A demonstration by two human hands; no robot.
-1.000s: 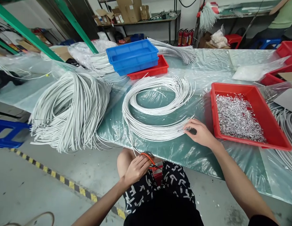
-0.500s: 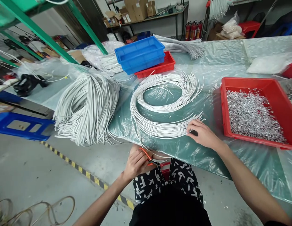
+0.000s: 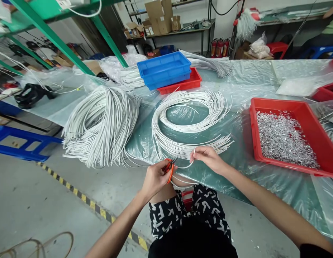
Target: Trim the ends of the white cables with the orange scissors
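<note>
My left hand (image 3: 156, 178), at the table's front edge, is closed around small orange-handled pliers (image 3: 171, 172). The tool's dark tip points up and to the right, close to a white cable. My right hand (image 3: 208, 158) pinches that white cable (image 3: 188, 166) near its end, which sticks up between thumb and fingers. The cable runs from there down toward my left hand; whether the left fingers also grip it is hidden. Just beyond both hands lies a loosely coiled bundle of white cables (image 3: 177, 125), its cut ends fanned out to the right.
A larger heap of white cables (image 3: 104, 125) hangs over the table edge at left. Right stands a red tray (image 3: 295, 102) holding many small shiny metal pieces (image 3: 284, 138). Stacked blue trays (image 3: 166, 68) rest on a red tray (image 3: 197, 81) behind. A green frame post (image 3: 109, 39) rises left.
My right hand has moved left from the bundle's ends and now holds a cable end up. My left hand has risen slightly with the pliers, which have turned upward.
</note>
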